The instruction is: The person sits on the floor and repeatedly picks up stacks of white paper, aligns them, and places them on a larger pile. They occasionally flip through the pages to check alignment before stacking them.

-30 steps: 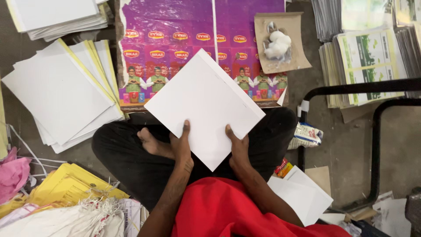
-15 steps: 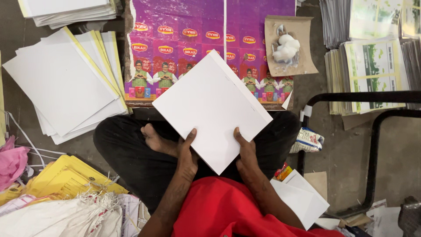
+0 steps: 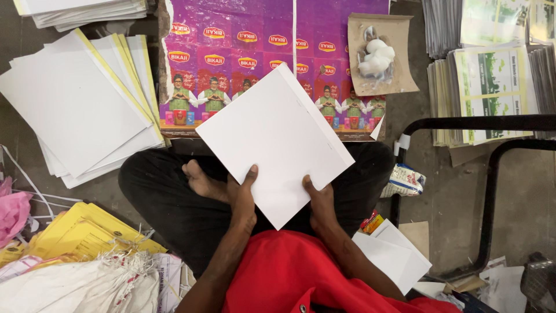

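Observation:
I hold a white stack of sheets (image 3: 275, 136) tilted like a diamond above my crossed legs. My left hand (image 3: 242, 194) grips its lower left edge, thumb on top. On the lower right edge my right hand (image 3: 318, 200) does the same. The stack's top face is blank. Under its far corner lies a purple printed sheet (image 3: 243, 52) covering a low board. I sit on the floor in black trousers and a red shirt.
A pile of white sheets with yellow edges (image 3: 81, 104) lies at the left. Yellow papers (image 3: 81, 232) and frayed sacking sit lower left. A brown card with white lumps (image 3: 379, 55) is upper right, printed stacks (image 3: 486, 87) beyond, and a black metal frame (image 3: 492, 124) at right.
The white stack has stayed in both hands and hardly moved; it appears slightly lower and squarer over my lap than a second ago.

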